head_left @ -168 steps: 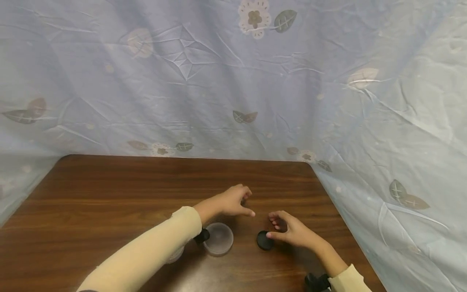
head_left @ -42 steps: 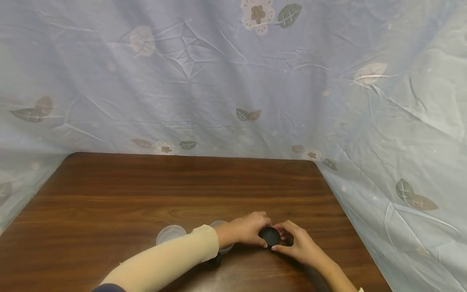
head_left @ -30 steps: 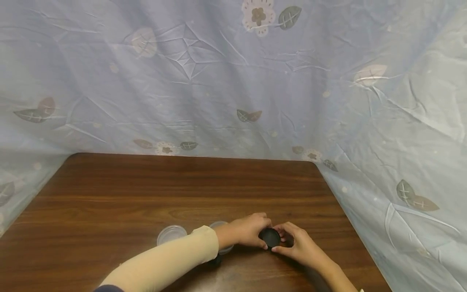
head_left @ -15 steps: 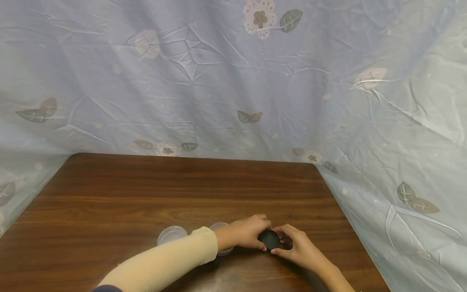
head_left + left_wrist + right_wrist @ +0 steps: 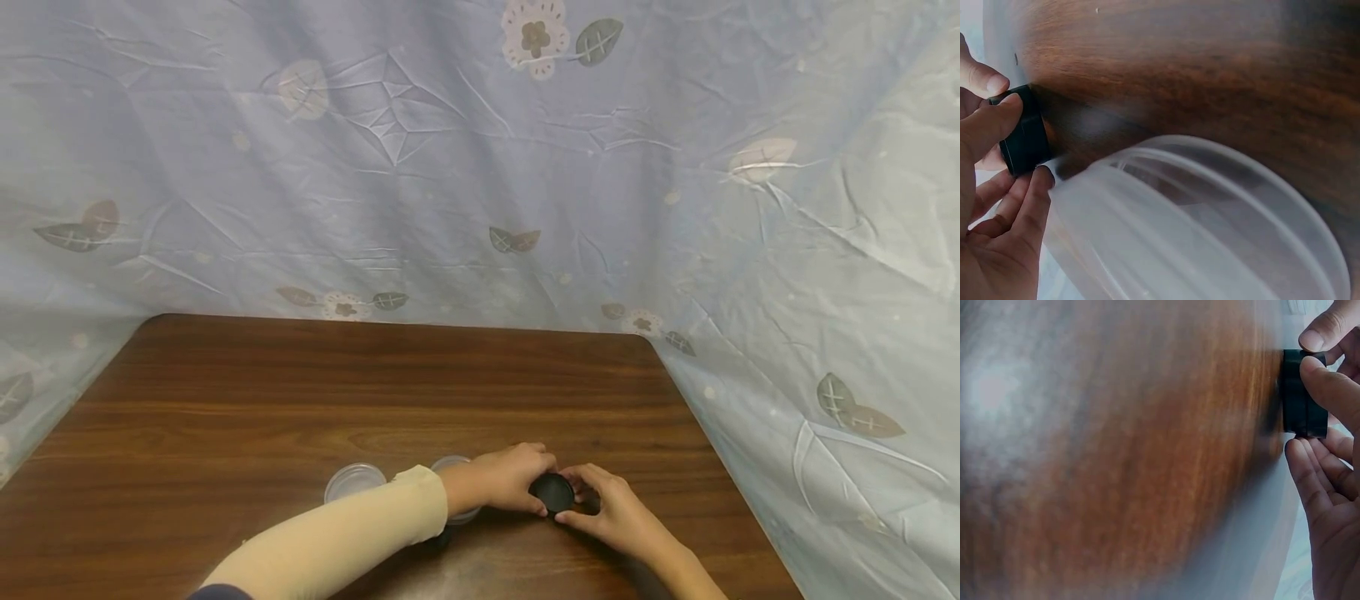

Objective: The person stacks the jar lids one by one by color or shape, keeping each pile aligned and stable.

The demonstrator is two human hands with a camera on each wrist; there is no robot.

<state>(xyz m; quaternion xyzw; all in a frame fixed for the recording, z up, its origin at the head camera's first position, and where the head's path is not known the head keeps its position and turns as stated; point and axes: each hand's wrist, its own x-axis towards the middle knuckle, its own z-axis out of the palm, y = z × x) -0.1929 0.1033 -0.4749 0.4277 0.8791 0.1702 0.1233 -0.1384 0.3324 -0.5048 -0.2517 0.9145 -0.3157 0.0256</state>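
A small black round case (image 5: pixel 552 493) sits between both hands, low on the brown table in the head view. My left hand (image 5: pixel 513 477) pinches its left side, thumb in front and fingers behind. From the right, my right hand (image 5: pixel 611 508) pinches it between thumb and fingertips. In the right wrist view a seam runs round the black case (image 5: pixel 1305 403), splitting it into two layers. The left wrist view shows the same case (image 5: pixel 1025 144) with fingers from both hands around it. Whether its two layers are separate cannot be told.
A round clear plastic container (image 5: pixel 448 461) stands under the left wrist, partly hidden. Farther left, another clear round container (image 5: pixel 352 479) is partly covered by the left sleeve (image 5: pixel 337 533). A patterned cloth (image 5: pixel 480 167) hangs behind and beside the wooden table (image 5: pixel 360 375).
Several seconds ago my left hand was apart from the black case, and only the right hand was at it. Now both hands hold it. Over the last second there is barely any movement.
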